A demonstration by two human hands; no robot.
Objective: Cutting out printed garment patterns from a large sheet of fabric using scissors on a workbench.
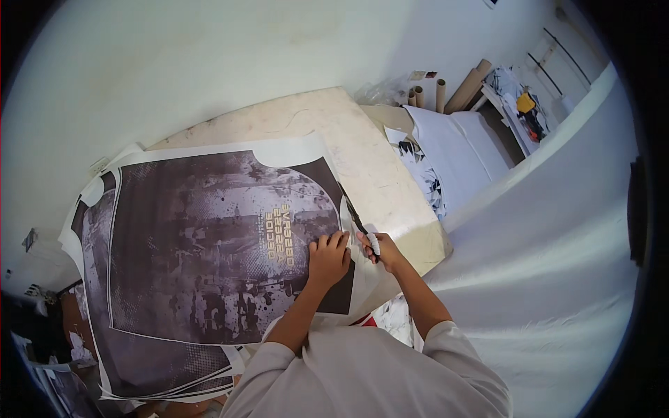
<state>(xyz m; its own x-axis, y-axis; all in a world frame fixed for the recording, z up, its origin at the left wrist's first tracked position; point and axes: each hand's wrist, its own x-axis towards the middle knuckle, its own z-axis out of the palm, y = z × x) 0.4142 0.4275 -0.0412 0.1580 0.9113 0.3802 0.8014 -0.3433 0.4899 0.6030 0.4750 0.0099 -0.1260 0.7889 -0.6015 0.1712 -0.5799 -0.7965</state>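
A large printed fabric sheet [202,230], dark grey and purple with shirt-panel outlines, lies on the table [369,157]. My left hand [327,261] rests flat on it near its right edge, fingers stretched forward. Just right of that, my right hand [385,252] grips a pair of scissors [357,217] by a handle wrapped in white. The dark blades point away from me, along the sheet's right margin. Whether the blades are apart cannot be made out. A pale strip of the sheet hangs beside the scissors.
More printed layers [150,369] overhang the table's near left side. A wall [230,56] runs behind the table. Beyond its right side are a heap of scraps [421,174], a white cloth-like sheet [456,136], and cardboard tubes [440,94]. A pale curtain-like sheet [550,265] hangs at right.
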